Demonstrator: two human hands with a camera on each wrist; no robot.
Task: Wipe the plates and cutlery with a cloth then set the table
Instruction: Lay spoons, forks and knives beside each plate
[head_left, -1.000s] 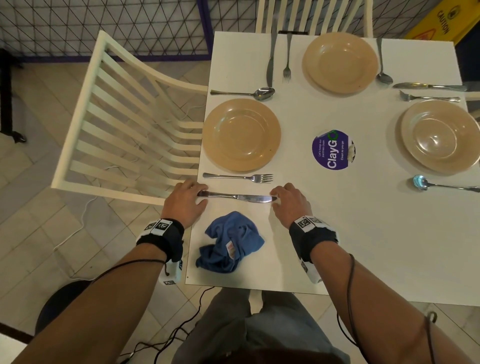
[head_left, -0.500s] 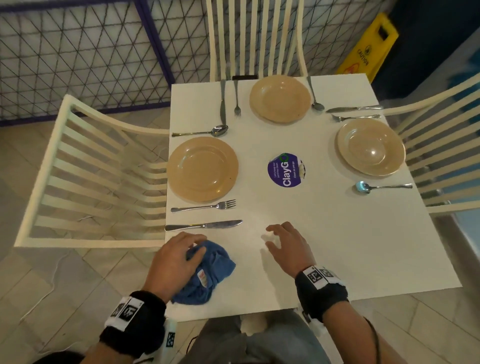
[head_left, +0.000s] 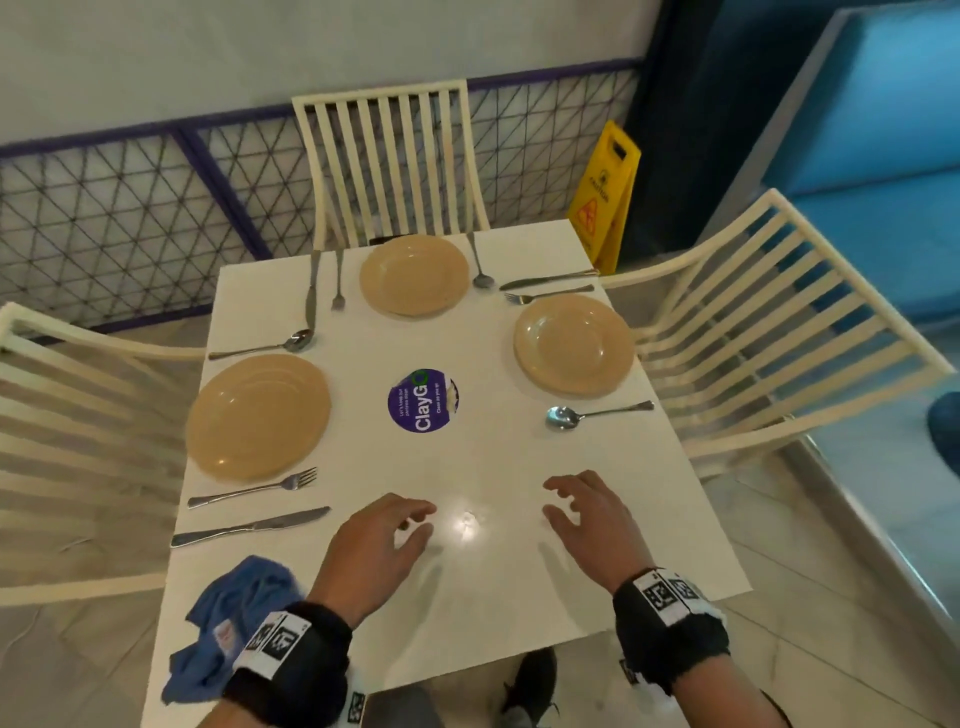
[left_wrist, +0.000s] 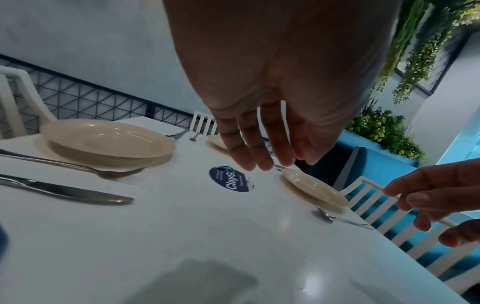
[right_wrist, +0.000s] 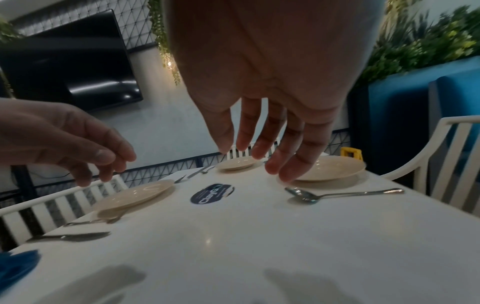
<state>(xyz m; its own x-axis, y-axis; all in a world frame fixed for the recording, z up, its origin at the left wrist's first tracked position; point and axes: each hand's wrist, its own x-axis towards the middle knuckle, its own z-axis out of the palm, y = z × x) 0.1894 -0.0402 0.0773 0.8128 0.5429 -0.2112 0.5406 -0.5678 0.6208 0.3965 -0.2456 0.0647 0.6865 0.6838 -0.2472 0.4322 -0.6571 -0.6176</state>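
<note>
Three tan plates lie on the white table: one at the left, one at the far end, one at the right. A fork and a knife lie below the left plate, and a spoon lies below the right plate. The crumpled blue cloth sits at the table's near left corner. My left hand and right hand hover just above the near middle of the table, fingers relaxed, holding nothing.
Cream slatted chairs stand at the left, far and right sides. A round purple sticker marks the table's middle. A yellow caution sign stands behind the far right corner. More cutlery lies around the far plates.
My left hand has let go of the blue cloth and moved right to the table's middle. Before that both hands left the knife. The view has tilted upward.
</note>
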